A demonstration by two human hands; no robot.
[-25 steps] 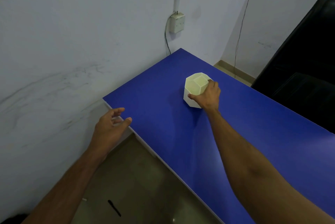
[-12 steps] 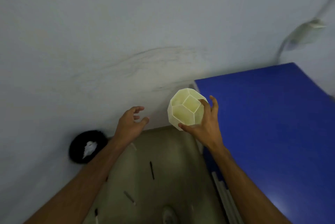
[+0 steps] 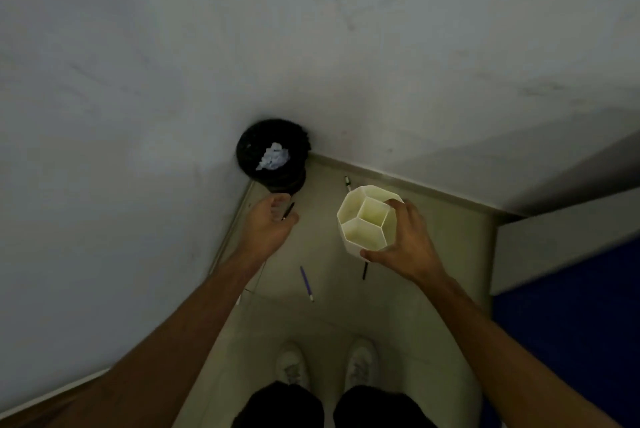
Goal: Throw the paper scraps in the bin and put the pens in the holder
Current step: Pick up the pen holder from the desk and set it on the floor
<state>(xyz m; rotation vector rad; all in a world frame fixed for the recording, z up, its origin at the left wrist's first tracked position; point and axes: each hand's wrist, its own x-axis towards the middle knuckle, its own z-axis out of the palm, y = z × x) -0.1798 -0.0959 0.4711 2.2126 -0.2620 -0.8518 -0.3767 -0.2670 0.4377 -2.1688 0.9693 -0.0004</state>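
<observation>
At 6 o'clock, nearest to the camera, two white shoes (image 3: 325,363) stand on the pale floor (image 3: 433,292). A little farther, a blue pen (image 3: 306,283) lies on the floor at about 7 o'clock from the holder, and a black pen (image 3: 364,271) lies just under the right hand, partly hidden.

The right hand (image 3: 405,240) holds the cream holder (image 3: 365,221) in the air above the floor. Its grip is wide: the thumb presses the near side of the holder, the fingers wrap the far side, and one fingertip hooks over the rim. The holder is upright with its mouth toward the camera, and its honeycomb compartments look empty.

The left hand (image 3: 268,221) is at 9 o'clock from the holder, well apart from it. Its grip is half closed, fingers curled, and a dark pen (image 3: 288,211) shows at the fingertips; I cannot tell if the hand truly holds it or only covers it.

Beyond the holder, at 12 o'clock, another pen (image 3: 347,182) lies near the wall. Farthest, at 11 o'clock, the black bin (image 3: 273,181) stands in the corner with crumpled white paper (image 3: 273,158) inside. A blue counter (image 3: 568,330) is at 3 o'clock.
</observation>
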